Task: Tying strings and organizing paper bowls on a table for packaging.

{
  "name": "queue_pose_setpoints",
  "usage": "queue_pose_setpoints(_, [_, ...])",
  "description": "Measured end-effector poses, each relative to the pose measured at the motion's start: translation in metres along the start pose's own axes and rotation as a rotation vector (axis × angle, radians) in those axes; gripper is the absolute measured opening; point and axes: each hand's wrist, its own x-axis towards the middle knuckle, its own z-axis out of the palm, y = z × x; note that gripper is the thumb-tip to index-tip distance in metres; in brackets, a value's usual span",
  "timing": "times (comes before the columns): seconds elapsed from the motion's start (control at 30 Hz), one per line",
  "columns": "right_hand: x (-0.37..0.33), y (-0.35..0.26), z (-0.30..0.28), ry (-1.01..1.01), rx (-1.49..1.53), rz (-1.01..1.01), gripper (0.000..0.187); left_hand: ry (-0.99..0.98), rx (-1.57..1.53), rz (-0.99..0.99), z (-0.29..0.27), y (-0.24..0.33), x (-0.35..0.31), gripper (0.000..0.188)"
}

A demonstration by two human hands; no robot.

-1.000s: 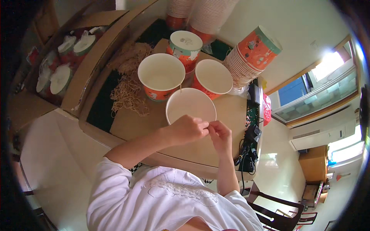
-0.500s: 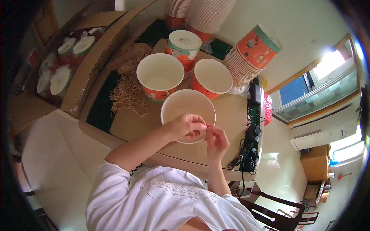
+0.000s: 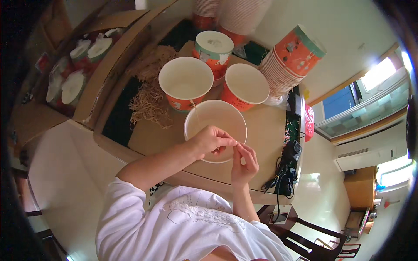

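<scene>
My left hand [image 3: 214, 141] and my right hand [image 3: 244, 162] meet fingertip to fingertip over the near edge of an open white-lined paper tub [image 3: 209, 114]. Both are closed in a pinch; whatever sits between the tips is too small to make out. Just behind, two more open tubs, a left one [image 3: 186, 78] and a right one [image 3: 247, 85], show orange printed outsides. Where the left tub meets the near one, a thin pale strand [image 3: 195, 108] hangs into the near tub. Left of the tubs lies a tangled heap of tan string [image 3: 150, 106].
An upside-down tub [image 3: 214, 42] with a green band stands behind. A leaning tub stack [image 3: 289, 58] is at the right, beside black cables [image 3: 283, 169]. Cardboard boxes [image 3: 102, 74] with wrapped tubs flank the table's left side. A dark chair [image 3: 305, 230] stands at lower right.
The view has shifted slightly, so the tubs and table sit a little further right. My hands stay pinched together over the near tub, with only small finger movement.
</scene>
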Motion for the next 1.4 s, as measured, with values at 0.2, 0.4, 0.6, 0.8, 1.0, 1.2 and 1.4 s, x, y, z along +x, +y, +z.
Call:
queue_pose_setpoints(0.2, [-0.001,-0.004,-0.005,-0.03,-0.014,0.05,0.019,0.005,0.169,0.114,-0.001,-0.001,-0.001,0.01])
queue_pose_setpoints(0.4, [0.004,-0.01,-0.012,-0.114,0.201,0.341,0.018,0.116,0.5,0.325,0.004,-0.001,-0.009,0.008])
queue_pose_setpoints(0.6, [0.005,-0.001,-0.01,-0.174,0.232,0.348,0.009,0.201,0.619,0.471,0.018,0.002,-0.022,0.011])
queue_pose_setpoints(0.8, [0.005,0.001,-0.008,-0.179,0.273,0.392,0.009,0.234,0.472,0.385,0.017,0.002,-0.025,0.015])
queue_pose_setpoints(1.0, [0.007,-0.005,-0.008,-0.189,0.221,0.36,0.01,0.22,0.562,0.466,0.016,0.001,-0.025,0.012])
queue_pose_setpoints(1.2, [0.013,-0.019,-0.009,-0.248,0.124,0.376,0.012,0.273,0.583,0.469,0.018,0.004,-0.027,0.008])
queue_pose_setpoints(1.4, [0.014,-0.019,-0.007,-0.214,0.046,0.287,0.01,0.286,0.604,0.566,0.02,0.002,-0.026,0.007])
